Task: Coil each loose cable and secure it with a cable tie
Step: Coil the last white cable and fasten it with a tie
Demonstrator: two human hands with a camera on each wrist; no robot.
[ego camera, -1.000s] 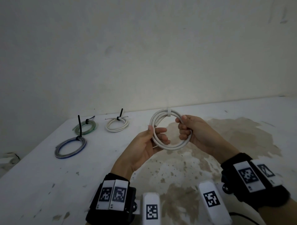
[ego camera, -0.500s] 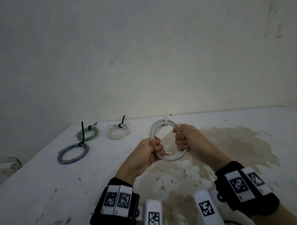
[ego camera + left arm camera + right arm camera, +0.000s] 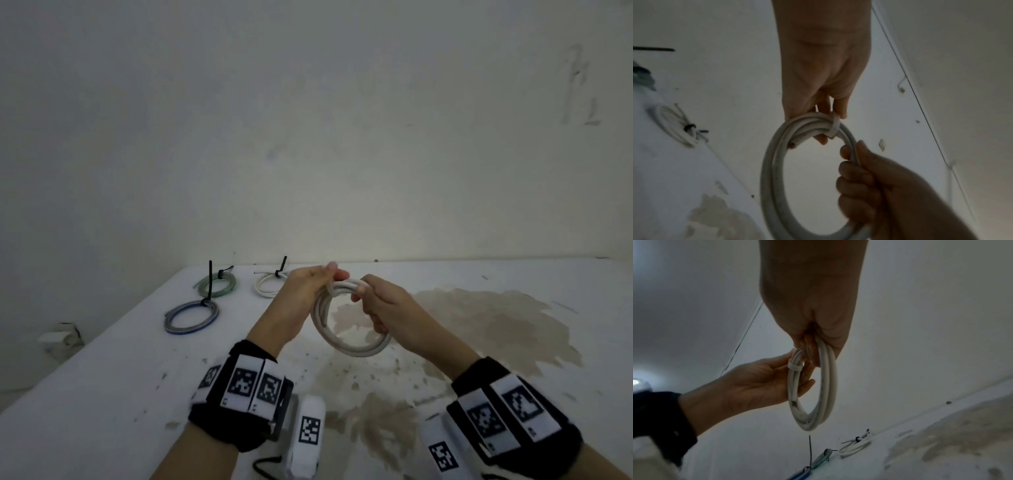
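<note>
I hold a thick white cable coil (image 3: 346, 346) in the air over the table, between both hands. A white tie (image 3: 834, 128) wraps its strands at the top. My left hand (image 3: 330, 278) pinches the coil right at the tie, thumb on one side and fingers behind it. My right hand (image 3: 364, 296) grips the coil's right side in a fist (image 3: 857, 177). In the right wrist view the coil (image 3: 826, 386) hangs from my right fist, and my left hand's fingers (image 3: 805, 386) lie behind the tie (image 3: 795, 368). One cut cable end (image 3: 792, 145) shows inside the loop.
Three tied coils lie at the table's far left: a green one (image 3: 217, 285), a blue-grey one (image 3: 191, 317) and a small white one (image 3: 269, 286), each with a black tie sticking up. A brown stain (image 3: 479, 325) covers the white table (image 3: 102, 394) on the right. A wall stands close behind.
My left hand slid from the coil's left side up to the tie at its top. The coil tipped from upright to lying flatter, and both hands moved a little away from me.
</note>
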